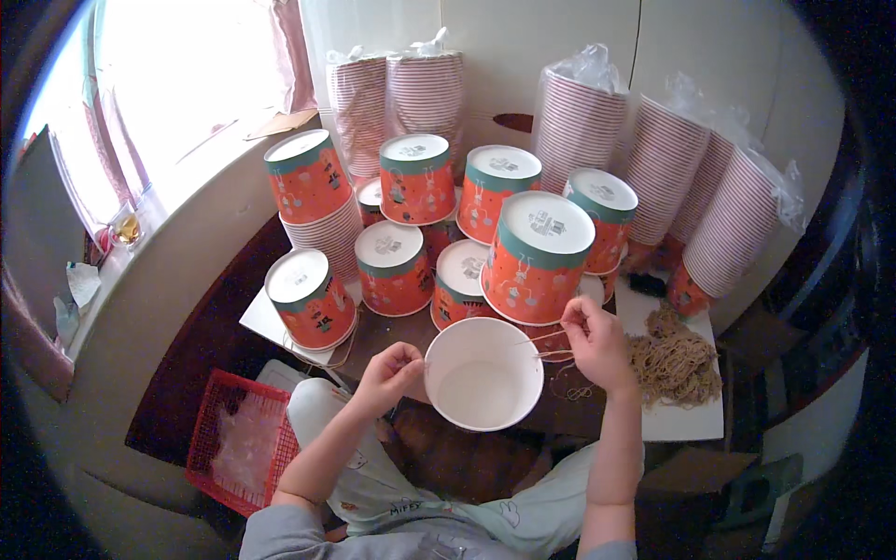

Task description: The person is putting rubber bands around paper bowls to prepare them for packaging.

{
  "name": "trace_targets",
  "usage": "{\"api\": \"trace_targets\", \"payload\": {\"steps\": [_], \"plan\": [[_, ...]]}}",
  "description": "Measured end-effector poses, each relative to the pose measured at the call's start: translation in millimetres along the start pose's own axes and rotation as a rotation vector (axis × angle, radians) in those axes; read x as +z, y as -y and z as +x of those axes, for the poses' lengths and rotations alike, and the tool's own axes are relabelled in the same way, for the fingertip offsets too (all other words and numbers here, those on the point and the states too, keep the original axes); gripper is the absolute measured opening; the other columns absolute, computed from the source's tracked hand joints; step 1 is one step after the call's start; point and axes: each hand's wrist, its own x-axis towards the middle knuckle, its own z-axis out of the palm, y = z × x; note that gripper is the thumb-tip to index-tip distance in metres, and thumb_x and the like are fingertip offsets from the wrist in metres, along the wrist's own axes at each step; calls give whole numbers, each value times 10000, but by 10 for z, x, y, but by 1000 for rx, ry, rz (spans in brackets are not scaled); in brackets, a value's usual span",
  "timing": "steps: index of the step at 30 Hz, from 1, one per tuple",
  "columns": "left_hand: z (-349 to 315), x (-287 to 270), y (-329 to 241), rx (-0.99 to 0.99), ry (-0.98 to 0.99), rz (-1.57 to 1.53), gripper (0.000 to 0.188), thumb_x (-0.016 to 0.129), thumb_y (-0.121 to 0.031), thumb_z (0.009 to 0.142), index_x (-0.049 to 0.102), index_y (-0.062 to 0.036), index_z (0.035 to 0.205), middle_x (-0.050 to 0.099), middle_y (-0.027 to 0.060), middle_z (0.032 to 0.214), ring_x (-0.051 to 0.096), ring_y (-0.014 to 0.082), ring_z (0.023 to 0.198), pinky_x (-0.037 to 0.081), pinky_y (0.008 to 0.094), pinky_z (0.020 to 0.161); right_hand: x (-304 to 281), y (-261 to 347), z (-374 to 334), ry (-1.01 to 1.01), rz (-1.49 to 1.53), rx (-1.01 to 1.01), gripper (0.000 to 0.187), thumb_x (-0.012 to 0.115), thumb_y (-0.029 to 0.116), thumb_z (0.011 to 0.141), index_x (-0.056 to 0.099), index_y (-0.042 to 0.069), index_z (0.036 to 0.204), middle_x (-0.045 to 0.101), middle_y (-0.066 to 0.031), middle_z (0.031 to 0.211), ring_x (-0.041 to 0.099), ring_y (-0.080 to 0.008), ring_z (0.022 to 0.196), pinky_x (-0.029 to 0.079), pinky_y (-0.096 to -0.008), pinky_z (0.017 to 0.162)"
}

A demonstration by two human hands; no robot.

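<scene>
Left hand point(390, 371): grip closed, pinching the left rim of the white paper bucket point(483, 375).
Right hand point(595, 343): grip closed on a thin string point(544, 337) at the bucket's right rim.
Bucket: mouth up, over the table's point(674, 422) near edge.
Behind it: upturned orange buckets point(535, 257).

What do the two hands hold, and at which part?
Left hand holds the white paper bucket at its rim; right hand pinches a thin string at the opposite rim.

Clear plastic bags point(579, 70) wrap the striped cup stacks point(571, 131) at back.
</scene>
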Motion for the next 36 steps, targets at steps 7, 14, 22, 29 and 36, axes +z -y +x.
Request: {"api": "trace_targets", "payload": {"steps": [7, 14, 22, 29, 36], "plan": [[-53, -48, 70, -39, -26, -6, 68, 511, -93, 854, 485, -30, 855, 499, -26, 755, 467, 35, 670, 397, 172, 597, -230, -234, -36, -79, -83, 92, 80, 504, -11, 762, 473, 30, 823, 554, -156, 708, 582, -300, 668, 432, -344, 568], [-95, -36, 86, -112, -63, -109, 60, 501, -86, 854, 473, -33, 858, 533, 5, 749, 537, 74, 695, 473, 219, 611, -281, -274, -31, -23, -122, 104, 73, 500, -14, 762, 464, 21, 815, 550, -152, 687, 579, -301, 660, 434, -351, 565], [-101, -202, 296, -153, -174, -97, 86, 486, -135, 873, 478, -49, 878, 579, 40, 830, 539, 72, 705, 458, 210, 580, -399, -515, -23, -241, -89, 60, 52, 469, -16, 802, 442, 28, 808, 422, -3, 656, 389, -74, 580, 337, -212, 521], [-155, -80, 257, -122, -19, 62, 276, 554, -187, 838, 447, -23, 1032, 550, 64, 869, 540, 100, 708, 458, 235, 615, -341, -419, 3, -228, -47, 87, 52, 482, 6, 821, 450, 37, 848, 419, 27, 673, 372, -42, 585, 326, -193, 516], [44, 137, -20, -105, 22, 398, 336, 583, -191, 796, 445, -7, 1041, 578, 100, 765, 562, 149, 653, 474, 284, 617, -459, -315, -55, -51, 13, 233, 85, 523, 55, 808, 495, 33, 885, 480, -3, 672, 456, -80, 618, 375, -223, 550]]}}
